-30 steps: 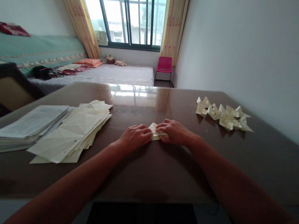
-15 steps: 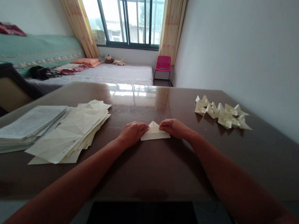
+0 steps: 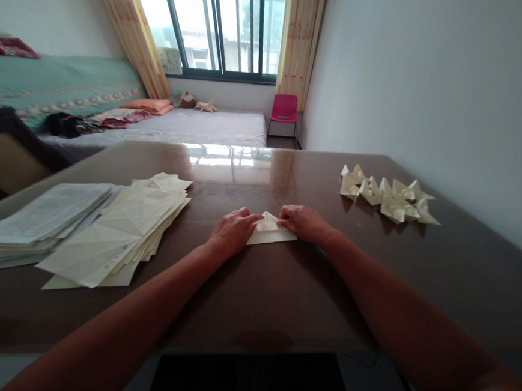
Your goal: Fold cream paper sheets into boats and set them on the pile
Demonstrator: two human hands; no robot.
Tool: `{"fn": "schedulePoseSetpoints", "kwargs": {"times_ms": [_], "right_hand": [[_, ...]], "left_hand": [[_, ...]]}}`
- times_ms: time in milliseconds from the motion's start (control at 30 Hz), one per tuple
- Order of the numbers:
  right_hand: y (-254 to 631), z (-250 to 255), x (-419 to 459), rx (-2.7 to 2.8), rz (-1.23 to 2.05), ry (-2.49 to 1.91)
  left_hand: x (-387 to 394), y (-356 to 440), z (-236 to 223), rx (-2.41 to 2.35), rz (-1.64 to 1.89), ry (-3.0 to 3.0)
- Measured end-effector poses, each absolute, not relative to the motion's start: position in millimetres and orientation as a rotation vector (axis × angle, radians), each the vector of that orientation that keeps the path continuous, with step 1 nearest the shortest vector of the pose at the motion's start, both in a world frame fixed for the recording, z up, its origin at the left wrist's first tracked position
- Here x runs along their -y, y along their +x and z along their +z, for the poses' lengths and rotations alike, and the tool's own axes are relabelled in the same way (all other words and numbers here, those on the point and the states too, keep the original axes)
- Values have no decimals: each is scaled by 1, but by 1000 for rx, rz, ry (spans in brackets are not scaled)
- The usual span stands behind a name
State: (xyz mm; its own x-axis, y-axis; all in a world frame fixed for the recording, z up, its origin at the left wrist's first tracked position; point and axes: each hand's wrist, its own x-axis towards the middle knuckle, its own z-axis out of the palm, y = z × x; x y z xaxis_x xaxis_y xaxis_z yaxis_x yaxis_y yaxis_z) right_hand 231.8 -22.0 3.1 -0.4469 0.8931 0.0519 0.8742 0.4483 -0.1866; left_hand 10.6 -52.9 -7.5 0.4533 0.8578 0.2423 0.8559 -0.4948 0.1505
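Observation:
A small cream folded paper point(image 3: 270, 237) lies on the brown table, its peak pointing away from me and a straight flap along the near side. My left hand point(image 3: 237, 227) is closed on its left end, thumb and fingers pressed to the paper. On the right end, my right hand point(image 3: 303, 222) pinches the fold with bent fingers. Both hands partly cover the paper's sides. Off to the right stands a cluster of pointed folded paper pieces point(image 3: 398, 200) of the same cream colour.
At the left on the table point(image 3: 252, 303) lie a pile of creased cream sheets point(image 3: 123, 227) and a stack of printed papers point(image 3: 47, 212). Beyond the table are a bed point(image 3: 212, 125) and a pink chair point(image 3: 285, 108). A white wall point(image 3: 423, 82) runs along the right.
My left hand has shifted slightly over the paper, its fingers now further onto the left end. The right hand has barely moved. The camera view has shifted a little.

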Motion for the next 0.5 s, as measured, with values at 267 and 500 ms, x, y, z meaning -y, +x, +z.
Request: {"fn": "schedulePoseSetpoints", "kwargs": {"times_ms": [267, 500], "right_hand": [[230, 4, 20, 2546, 231, -1577], [231, 3, 26, 2483, 172, -1497]], "left_hand": [[60, 12, -2, -1235, 341, 3030], [63, 13, -1, -1255, 203, 3050]]}}
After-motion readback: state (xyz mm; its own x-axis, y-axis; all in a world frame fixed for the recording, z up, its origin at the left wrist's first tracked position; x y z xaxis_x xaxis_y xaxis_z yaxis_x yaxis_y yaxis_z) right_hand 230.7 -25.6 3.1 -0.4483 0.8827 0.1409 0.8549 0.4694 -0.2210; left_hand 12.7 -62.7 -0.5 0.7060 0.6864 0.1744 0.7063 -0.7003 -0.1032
